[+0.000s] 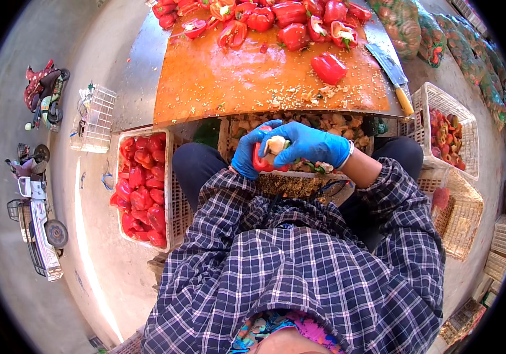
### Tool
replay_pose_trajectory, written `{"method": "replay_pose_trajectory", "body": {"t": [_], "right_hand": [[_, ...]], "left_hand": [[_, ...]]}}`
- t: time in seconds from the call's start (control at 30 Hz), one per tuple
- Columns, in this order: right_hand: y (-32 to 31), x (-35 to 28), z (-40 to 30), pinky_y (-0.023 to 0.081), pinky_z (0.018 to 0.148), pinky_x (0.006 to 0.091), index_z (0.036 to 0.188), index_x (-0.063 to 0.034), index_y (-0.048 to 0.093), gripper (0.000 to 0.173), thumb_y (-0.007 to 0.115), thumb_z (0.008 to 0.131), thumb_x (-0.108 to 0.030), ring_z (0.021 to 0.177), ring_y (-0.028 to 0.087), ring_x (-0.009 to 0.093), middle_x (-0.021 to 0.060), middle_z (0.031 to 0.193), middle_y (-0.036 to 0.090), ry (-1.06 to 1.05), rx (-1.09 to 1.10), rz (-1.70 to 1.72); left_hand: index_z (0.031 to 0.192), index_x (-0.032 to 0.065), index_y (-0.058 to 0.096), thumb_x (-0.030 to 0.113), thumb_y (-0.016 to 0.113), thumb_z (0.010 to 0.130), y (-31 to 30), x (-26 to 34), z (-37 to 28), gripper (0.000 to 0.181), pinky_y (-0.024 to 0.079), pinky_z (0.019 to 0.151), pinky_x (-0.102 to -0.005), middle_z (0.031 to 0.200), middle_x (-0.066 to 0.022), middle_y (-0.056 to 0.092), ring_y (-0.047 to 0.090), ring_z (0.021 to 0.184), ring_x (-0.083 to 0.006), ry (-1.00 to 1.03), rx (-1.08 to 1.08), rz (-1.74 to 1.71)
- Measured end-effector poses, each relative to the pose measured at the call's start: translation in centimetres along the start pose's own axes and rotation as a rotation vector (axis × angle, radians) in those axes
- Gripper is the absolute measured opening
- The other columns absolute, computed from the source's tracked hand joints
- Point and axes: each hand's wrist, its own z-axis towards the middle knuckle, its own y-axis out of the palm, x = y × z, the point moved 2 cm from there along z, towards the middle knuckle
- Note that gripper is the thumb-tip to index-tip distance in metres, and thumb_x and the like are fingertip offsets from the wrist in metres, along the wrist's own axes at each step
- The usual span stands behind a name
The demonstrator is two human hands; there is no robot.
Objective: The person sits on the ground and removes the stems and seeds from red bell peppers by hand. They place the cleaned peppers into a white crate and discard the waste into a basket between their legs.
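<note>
In its blue glove, my left hand point(249, 150) holds a cut red bell pepper point(260, 158) over a crate point(225, 139) of pale cores and seeds between my knees. My right hand point(308, 144), gloved too, has its fingers around a pale seed core with a green stem point(276, 145) at the pepper's opening; whether the core is still attached I cannot tell. Beyond the hands, many red peppers point(290, 15), some cut, lie at the far side of an orange board point(235, 79) strewn with seeds. One red pepper point(329, 68) lies nearer on it.
A cleaver point(388, 66) with a wooden handle lies at the table's right edge. On the left stands a crate of red pepper pieces point(142, 190). Right are a crate of darker red pieces point(446, 139) and another crate point(463, 214). Filled net sacks point(397, 26) stand behind.
</note>
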Motion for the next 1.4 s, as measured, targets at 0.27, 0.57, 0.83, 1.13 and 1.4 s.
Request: {"method": "replay_pose_trajectory", "body": {"t": [0.27, 0.57, 0.83, 1.13, 1.4], "right_hand": [[0.7, 1.2, 0.3, 0.055, 0.079, 0.0378, 0.098, -0.0104, 0.068, 0.025, 0.078, 0.076, -0.016, 0.086, 0.07, 0.031, 0.0151, 0.095, 0.071, -0.02, 0.256, -0.467], [-5.0, -0.4, -3.1, 0.053, 0.079, 0.0309, 0.103, -0.008, 0.068, 0.029, 0.079, 0.075, -0.011, 0.082, 0.064, 0.015, 0.0094, 0.089, 0.069, 0.027, 0.567, 0.029], [-1.7, -1.0, -2.7, 0.055, 0.069, 0.0396, 0.101, -0.0124, 0.073, 0.035, 0.079, 0.077, -0.037, 0.079, 0.07, 0.026, 0.0095, 0.086, 0.067, -0.061, 0.603, -0.495], [-0.6, 2.4, 0.2, 0.051, 0.058, 0.0329, 0.09, -0.0058, 0.073, 0.02, 0.069, 0.086, -0.025, 0.061, 0.063, 0.018, 0.0067, 0.071, 0.067, -0.112, 0.667, -0.499], [1.1, 0.4, -0.1, 0.048, 0.063, 0.0236, 0.106, -0.0021, 0.073, 0.021, 0.072, 0.09, -0.015, 0.072, 0.058, 0.007, 0.0015, 0.086, 0.069, 0.153, 0.474, 0.261]], "left_hand": [[0.145, 0.0026, 0.039, 0.056, 0.052, 0.097, 0.7, -1.2, 0.2, 0.073, 0.049, 0.101, -0.0488, 0.134, -0.0193, 0.056, 0.058, 0.12, -0.0329, 0.045, -0.045, -0.232], [0.142, 0.0134, 0.046, 0.031, 0.062, 0.093, 0.1, 0.7, -0.6, 0.055, 0.056, 0.089, -0.0584, 0.14, -0.0205, 0.051, 0.056, 0.121, -0.0404, 0.292, -0.072, -0.239], [0.148, 0.0108, 0.038, 0.056, 0.052, 0.096, 1.0, 0.3, 0.1, 0.07, 0.044, 0.105, -0.0538, 0.143, -0.0217, 0.047, 0.05, 0.127, -0.0389, 0.494, -0.029, -0.043], [0.144, 0.0122, 0.041, 0.028, 0.063, 0.093, 3.1, -1.4, 0.3, 0.058, 0.044, 0.108, -0.0506, 0.145, -0.0194, 0.044, 0.046, 0.132, -0.0337, 0.48, 0.016, 0.013], [0.143, 0.012, 0.042, 0.029, 0.064, 0.092, 3.6, -0.5, 0.5, 0.059, 0.047, 0.105, -0.0499, 0.141, -0.0202, 0.047, 0.051, 0.127, -0.0349, 0.512, 0.004, -0.002]]}}
